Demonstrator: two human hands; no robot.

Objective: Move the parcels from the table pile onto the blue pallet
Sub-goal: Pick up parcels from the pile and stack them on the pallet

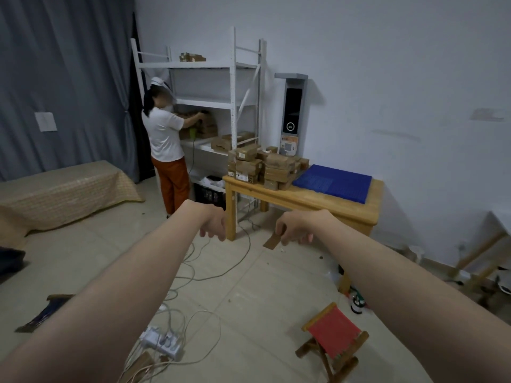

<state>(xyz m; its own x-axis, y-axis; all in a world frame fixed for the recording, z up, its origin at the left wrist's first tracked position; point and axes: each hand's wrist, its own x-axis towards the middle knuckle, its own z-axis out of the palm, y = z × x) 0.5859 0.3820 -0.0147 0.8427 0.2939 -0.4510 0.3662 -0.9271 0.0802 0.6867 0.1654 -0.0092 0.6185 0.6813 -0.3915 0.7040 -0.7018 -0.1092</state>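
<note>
Parcels (262, 167): not yet in hand; both arms reach forward, well short of the table

Near: left hand (214, 226), fingers loosely curled downward, holding nothing. Right hand (297, 225), fingertips pinching a small flat brown card (272, 240), thin and stiff by the look of it

Middle: wooden table (309, 199), pale varnished top, square legs, smooth

On it, left end: the pile, brown cardboard boxes in uneven stacks, flat rectangular shapes, matte faces with printed labels and tape. Judged light to moderate and rigid, not slippery; best taken by opposite side faces from the top of a stack, one or two at once, since the columns could topple

Right end, just beside the pile: blue pallet (334, 183), ribbed plastic, flat, bare

Far: white metal shelving (221, 87) holding more boxes; a person (166, 139) stands at it
</note>
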